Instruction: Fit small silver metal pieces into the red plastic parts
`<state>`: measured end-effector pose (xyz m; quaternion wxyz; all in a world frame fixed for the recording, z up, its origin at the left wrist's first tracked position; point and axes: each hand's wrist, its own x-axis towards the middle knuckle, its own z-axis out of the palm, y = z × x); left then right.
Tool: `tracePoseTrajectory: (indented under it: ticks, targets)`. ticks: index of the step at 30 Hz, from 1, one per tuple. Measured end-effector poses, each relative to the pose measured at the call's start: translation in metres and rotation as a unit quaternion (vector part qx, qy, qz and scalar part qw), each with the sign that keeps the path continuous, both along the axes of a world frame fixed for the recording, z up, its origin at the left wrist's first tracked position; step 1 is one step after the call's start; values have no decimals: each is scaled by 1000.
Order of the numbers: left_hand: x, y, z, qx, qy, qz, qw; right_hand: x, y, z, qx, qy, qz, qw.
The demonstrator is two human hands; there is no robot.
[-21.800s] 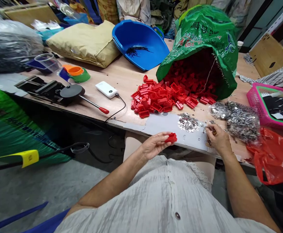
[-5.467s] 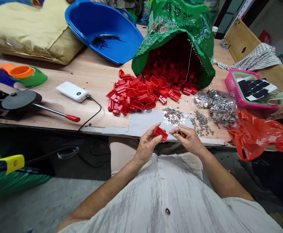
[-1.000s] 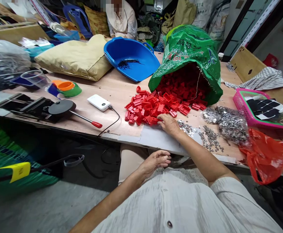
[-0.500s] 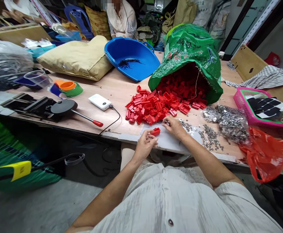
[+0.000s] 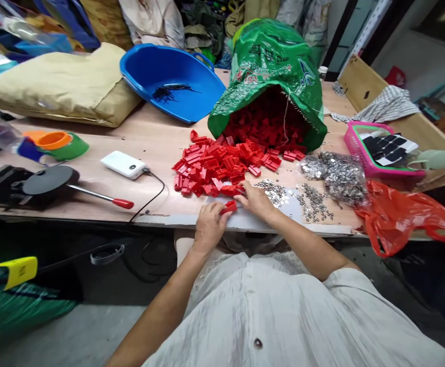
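My left hand [image 5: 210, 224] is closed on a small red plastic part [image 5: 229, 207], a hollow block-like piece, just above the front edge of the table. To its right, my right hand [image 5: 258, 203] has its fingers bent together close to that part and to the front of the red pile. Whatever its fingertips hold, if anything, is hidden or too small to name. A heap of the same red parts [image 5: 214, 165] spills from the mouth of a green woven sack [image 5: 271, 56]. Small shiny metal pieces [image 5: 271, 192] lie beyond my right hand.
More metal bits [image 5: 316, 204] and clear bags of metal pieces [image 5: 344, 176] are on the right, near a pink basket [image 5: 360, 155] and a red plastic bag [image 5: 401, 214]. Leftward are a white power bank [image 5: 125, 164], a lever tool [image 5: 50, 181] and a blue basin [image 5: 203, 97].
The view has swung right, so the table's things appear further left. My right hand's fingers have come nearer the red part in my left hand, whose back is now turned more upward.
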<state>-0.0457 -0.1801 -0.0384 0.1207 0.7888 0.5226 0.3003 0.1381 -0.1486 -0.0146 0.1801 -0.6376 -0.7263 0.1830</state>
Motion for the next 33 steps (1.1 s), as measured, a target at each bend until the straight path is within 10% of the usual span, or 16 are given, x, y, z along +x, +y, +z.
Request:
tracePoseTrajectory:
  ticks: [5,12,16,28,33]
  targets:
    - [-3,-11,7,-126,-200,-4,972,-4,-24,4,-31,-61,27,997]
    - [6,-30,34,-370,-548,-18,750,82,-28,13,11,4,-77,997]
    - [12,-34,45,-407,-586,-27,700,147,-30,17,8,-119,-233,965]
    - [33,-50,34,-173,-416,-31,892,163,-24,-6,23,-173,-244,954]
    - [32,-52,27,-63,-325,-27,943,152,-37,7,110,-12,-182,977]
